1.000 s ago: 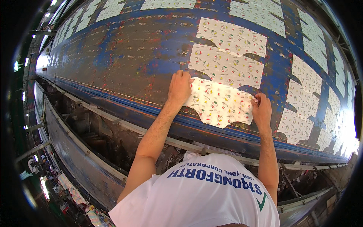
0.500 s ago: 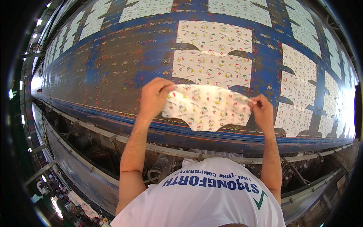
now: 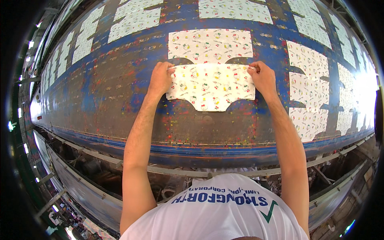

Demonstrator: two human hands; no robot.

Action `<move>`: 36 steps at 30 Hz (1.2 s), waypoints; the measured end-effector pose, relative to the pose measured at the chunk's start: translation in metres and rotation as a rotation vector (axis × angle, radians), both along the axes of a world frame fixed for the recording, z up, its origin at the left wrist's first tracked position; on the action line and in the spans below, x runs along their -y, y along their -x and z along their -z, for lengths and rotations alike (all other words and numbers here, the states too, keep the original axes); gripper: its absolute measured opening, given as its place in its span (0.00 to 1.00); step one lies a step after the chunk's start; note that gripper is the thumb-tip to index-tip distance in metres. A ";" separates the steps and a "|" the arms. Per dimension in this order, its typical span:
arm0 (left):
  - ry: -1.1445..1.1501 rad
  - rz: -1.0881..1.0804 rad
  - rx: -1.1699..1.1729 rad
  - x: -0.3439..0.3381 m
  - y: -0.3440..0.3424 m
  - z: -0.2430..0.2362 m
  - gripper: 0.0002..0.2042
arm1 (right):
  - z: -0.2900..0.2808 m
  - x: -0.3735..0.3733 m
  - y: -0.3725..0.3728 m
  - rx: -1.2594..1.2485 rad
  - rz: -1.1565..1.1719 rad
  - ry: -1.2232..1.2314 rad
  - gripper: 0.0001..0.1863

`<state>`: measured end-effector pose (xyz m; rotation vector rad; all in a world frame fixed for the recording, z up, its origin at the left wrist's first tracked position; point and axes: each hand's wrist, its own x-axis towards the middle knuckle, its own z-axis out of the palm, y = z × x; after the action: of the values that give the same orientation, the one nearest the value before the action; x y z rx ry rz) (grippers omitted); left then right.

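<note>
1. My left hand has its thumb and fingers closed together on the upper left corner of a cloth piece.
2. My right hand pinches the upper right corner of the same cloth piece in the same way, so the top edge runs nearly straight between my two grips.
3. The cloth piece is white with a small print in red, yellow and green; its lower edge curves in at both sides to a narrow flat middle, which points toward me.
4. It is spread over the long table, in front of me; I cannot tell whether all of it lies against the surface.
5. Just beyond it lies a second cloth piece of like shape and print, its narrow end meeting the top edge of mine.
6. To my right, a column of printed pieces lies on the table, apart from the one I hold.
7. Farther off, more pieces lie in rows toward the table's far side.
8. The table top is blue and brown, flecked with red and yellow.
9. My forearms reach over the near edge, and my white shirt fills the bottom of the view.
</note>
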<state>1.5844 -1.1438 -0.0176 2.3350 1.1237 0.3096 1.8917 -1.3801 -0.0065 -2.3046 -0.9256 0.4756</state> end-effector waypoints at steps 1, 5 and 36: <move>0.010 -0.017 -0.020 0.000 0.000 0.001 0.08 | 0.002 -0.001 -0.001 0.027 -0.013 0.009 0.10; 0.048 -0.084 -0.037 0.001 -0.001 -0.004 0.08 | 0.009 -0.005 -0.005 0.097 -0.076 0.032 0.10; 0.203 0.077 0.044 -0.052 -0.023 -0.087 0.10 | -0.022 -0.014 -0.052 -0.276 -0.125 -0.218 0.13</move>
<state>1.6077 -1.0918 0.0690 2.1760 0.9932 0.2073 1.9441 -1.3661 0.0159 -1.9351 -0.9370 0.6909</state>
